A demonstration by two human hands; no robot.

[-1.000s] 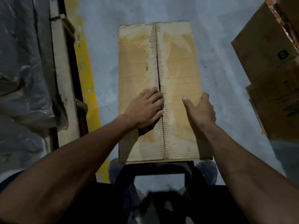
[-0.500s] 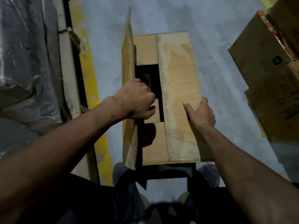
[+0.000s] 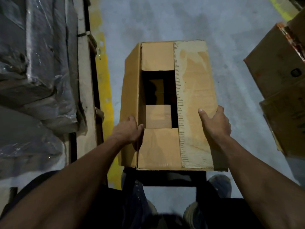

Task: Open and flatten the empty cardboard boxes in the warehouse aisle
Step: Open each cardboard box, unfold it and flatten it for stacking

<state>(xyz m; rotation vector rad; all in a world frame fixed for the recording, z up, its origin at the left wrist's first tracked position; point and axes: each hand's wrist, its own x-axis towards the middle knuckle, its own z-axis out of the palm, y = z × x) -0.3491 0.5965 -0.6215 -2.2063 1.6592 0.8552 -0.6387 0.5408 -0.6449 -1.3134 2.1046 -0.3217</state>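
**Left flap folded out, right flap next**

The grey aisle floor (image 3: 165,19) lies under everything, with a plastic-wrapped pallet load (image 3: 33,63) along your left and stacked cartons (image 3: 280,66) on your right. The cardboard box (image 3: 158,146) you are working on sits straight ahead, just beyond your shoes, apparently resting on a dark frame whose nature is unclear.

Its left long flap (image 3: 130,90) hangs down outside the wall. The right long flap (image 3: 196,90), edged with torn tape, lies shut over the top, and the two short inner flaps show at the near and far ends with the dark, empty inside between them.

Your left hand (image 3: 127,131) rests on the box's near-left corner, thumb at the rim of the opening; its fingers are hidden, so how tightly it holds cannot be told. Your right hand (image 3: 214,123) curls over the right edge, thumb on top of the shut flap, fingers wrapped down the side.

To do this step well, brace the left wall, slide your right fingertips under the taped edge near its middle, and swing that flap fully outward before touching the short flaps. Lift evenly so the tape remnant does not tear the board.
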